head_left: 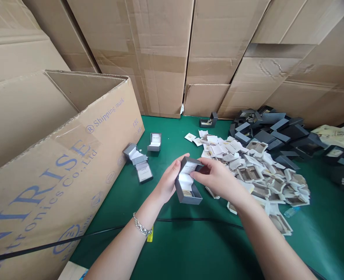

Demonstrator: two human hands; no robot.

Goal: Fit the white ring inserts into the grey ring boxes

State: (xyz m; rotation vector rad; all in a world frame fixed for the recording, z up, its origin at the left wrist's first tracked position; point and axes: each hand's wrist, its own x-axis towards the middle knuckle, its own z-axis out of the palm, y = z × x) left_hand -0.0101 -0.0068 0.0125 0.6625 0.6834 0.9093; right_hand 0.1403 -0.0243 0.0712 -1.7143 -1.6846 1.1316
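A small dark grey jewellery box is held open above the green table, with its white lining and printed inner lid showing. My left hand grips it along the left side, thumb near the lid's edge. On the other side, my right hand holds the lid, its thumb against the white lining and the other fingers partly hidden behind. Near my right hand lies a heap of white and grey inserts. Left of my hands are several more grey boxes, including an upright open one and a flat one.
A large open carton stands on the left. Stacked cardboard boxes form a wall behind the green table. Dark boxes are piled at the back right, with one small open box apart. A black cable crosses the front.
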